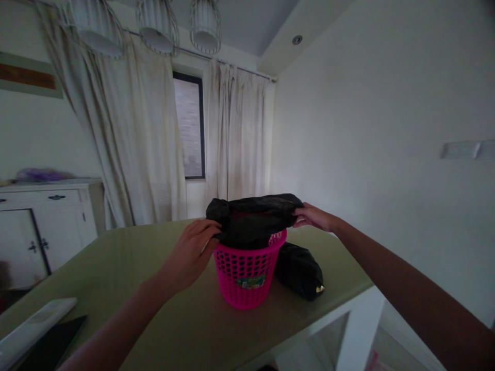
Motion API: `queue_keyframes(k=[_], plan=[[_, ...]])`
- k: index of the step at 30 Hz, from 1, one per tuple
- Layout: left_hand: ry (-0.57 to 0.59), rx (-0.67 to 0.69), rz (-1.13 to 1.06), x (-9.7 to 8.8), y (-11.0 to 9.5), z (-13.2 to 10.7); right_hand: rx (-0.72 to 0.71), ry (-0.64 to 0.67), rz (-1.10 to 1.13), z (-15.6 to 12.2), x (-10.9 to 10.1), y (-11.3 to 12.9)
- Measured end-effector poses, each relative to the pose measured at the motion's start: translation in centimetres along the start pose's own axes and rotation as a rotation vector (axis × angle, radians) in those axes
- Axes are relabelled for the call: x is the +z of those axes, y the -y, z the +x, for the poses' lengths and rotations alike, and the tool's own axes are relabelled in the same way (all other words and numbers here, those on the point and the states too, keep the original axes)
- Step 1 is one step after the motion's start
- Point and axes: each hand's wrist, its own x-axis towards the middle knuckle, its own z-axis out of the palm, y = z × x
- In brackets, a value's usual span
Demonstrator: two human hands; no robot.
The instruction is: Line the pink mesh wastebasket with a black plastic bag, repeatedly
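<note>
A bright pink basket (247, 278) with round holes and a small green label stands upright on the table. Its mouth is partly covered by a black plastic bag (259, 221), whose lower part hangs inside the basket. My left hand (195, 247) pinches the bag's edge at the left, close to the basket's rim. At the other side my right hand (314, 216) grips the bag's right edge, a little above the rim. The bag's top is stretched between both hands. Against the basket's right side lies a black plastic bundle (299, 270) with a small shiny spot at one end.
The pale green table (147, 288) has its near edge at the lower right. A white flat object (36, 322) and a dark flat item (52, 345) lie at the near left. Behind stand a white cabinet (64, 221) and curtains (143, 139); lamps (157, 28) hang overhead.
</note>
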Motion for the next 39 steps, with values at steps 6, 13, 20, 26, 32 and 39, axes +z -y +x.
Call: queue_keyframes(k=[6,13,20,26,32,39], plan=[[0.165,0.105,-0.053,0.1,-2.1,-1.6,0.166,0.138,-0.024,-2.6,-1.2,-0.3],[0.31,0.196,0.146,1.4,-1.4,-4.3,-0.018,-0.09,-0.491,-0.5,0.5,-2.3],[0.369,-0.008,0.061,2.6,2.6,-6.1,-0.053,-0.338,-0.827,2.5,1.9,-4.1],[0.223,-0.237,-0.211,2.3,2.8,-5.6,-0.142,-0.226,-0.121,3.0,2.7,-3.2],[-0.315,-0.747,-0.591,5.3,4.9,-2.7,-0.074,-0.178,0.07,3.4,5.5,-3.7],[-0.249,-0.825,-1.064,6.1,7.2,-1.9,-0.081,-0.082,0.201,4.7,8.5,-5.8]])
